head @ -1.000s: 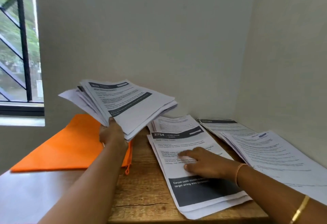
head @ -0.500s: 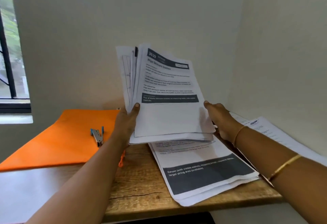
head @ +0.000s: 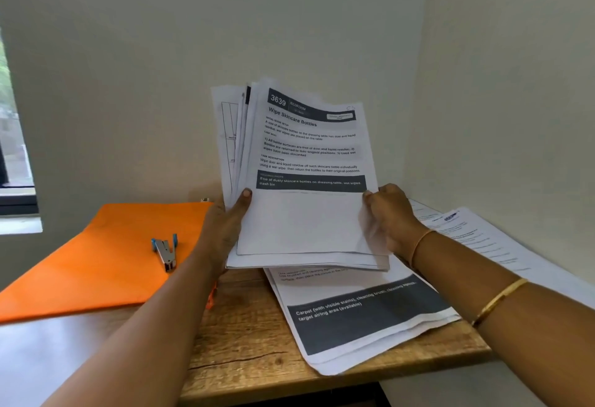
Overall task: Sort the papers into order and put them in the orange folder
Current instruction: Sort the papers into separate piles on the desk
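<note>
Head view: at the left of the frame we see the orange folder [head: 106,265] lying flat on the table [head: 244,342]. On it lies a stapler [head: 165,253], which the stack [head: 306,213] hid a second ago. Left of centre, our left hand [head: 225,229] grips the stack's lower left edge, thumb on the front sheet and fingers behind. A second ago it held the stack alone, low and tilted over the folder. Now the stack stands nearly upright at frame centre, page 3639 facing us. Our right hand [head: 389,216], then flat on the pile [head: 363,319], has left it and pinches the stack's right edge. The pile lies on the table at lower right, and more sheets [head: 476,239] lie along the right wall.
</note>
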{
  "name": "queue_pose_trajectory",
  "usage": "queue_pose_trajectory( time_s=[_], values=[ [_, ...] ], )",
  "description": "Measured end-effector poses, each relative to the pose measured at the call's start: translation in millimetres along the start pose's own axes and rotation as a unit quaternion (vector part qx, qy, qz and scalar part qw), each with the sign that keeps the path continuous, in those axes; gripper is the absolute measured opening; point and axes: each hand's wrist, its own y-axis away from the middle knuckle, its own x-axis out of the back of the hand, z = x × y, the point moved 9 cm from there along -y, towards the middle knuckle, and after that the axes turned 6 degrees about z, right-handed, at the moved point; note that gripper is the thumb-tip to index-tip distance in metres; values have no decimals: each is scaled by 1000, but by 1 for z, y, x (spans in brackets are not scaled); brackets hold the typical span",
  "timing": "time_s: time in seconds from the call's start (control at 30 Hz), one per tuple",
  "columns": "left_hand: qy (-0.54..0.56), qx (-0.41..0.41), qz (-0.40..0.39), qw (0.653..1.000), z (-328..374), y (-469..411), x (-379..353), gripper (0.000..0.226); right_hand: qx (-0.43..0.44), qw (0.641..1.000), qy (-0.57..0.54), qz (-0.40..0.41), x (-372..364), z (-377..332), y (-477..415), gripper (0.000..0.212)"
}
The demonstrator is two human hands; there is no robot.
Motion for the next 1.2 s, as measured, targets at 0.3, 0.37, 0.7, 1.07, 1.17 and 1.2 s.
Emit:
queue_pose_trajectory(
  time_s=[0.3, 0.37, 0.7, 1.07, 1.17, 1.2],
  values=[
    [-17, -4, 10, 1000, -1, -1, 2, 26, 17, 999, 17, 24, 10, 3, -8, 18],
    [-26, -5, 17, 1000, -2, -3, 3, 28, 19, 999, 14, 23, 11, 5, -12, 29],
    [-110, -38, 199, 973, -2, -7, 47, 30, 74, 967, 240, -35, 27, 1, -14, 25],
    [-57, -4, 369, 928, -4, 2, 93, 34, 140, 906, 373, -140, 27, 27, 10, 19],
    [-34, 4, 393, 919, -7, 3, 100, 34, 130, 888, 410, -164, 23, 38, 17, 20],
    [-21, 10, 400, 916, -7, 5, 102, 33, 124, 884, 417, -170, 22, 42, 17, 19]
  ],
)
